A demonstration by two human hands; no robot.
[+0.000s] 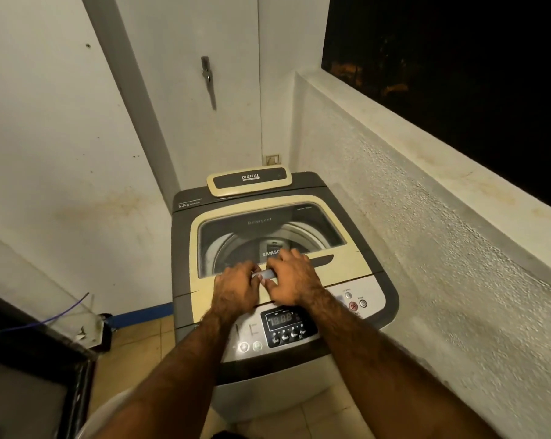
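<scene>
Head camera looks down on a top-loading washing machine [389,291] in the corner, beside the rough balcony wall [426,217] on the right. Its cream lid [201,282] lies flat and closed. My left hand [236,286] and right hand [294,277] meet over the near half of the lid, just far of the control panel [291,324]. Between them they hold a short grey bar [264,274]. The left fingers curl round its left end and the right thumb and fingers pinch its right end. I cannot tell whether the bar belongs to the lid or is a loose piece.

The risks I see:
- Both forearms cross the lit panel, and the right one hangs over the buttons on its right side. A dropped wrist could press one.
- Each hand has only a short end of the bar, so a twist or tug could slip it free onto the lid.
- If the bar lifts the lid, fingers near the seam could get nipped.

The bar's long axis runs left to right, roughly parallel to the lid's near edge. Its right end sits slightly farther away, and both tips are covered.
</scene>
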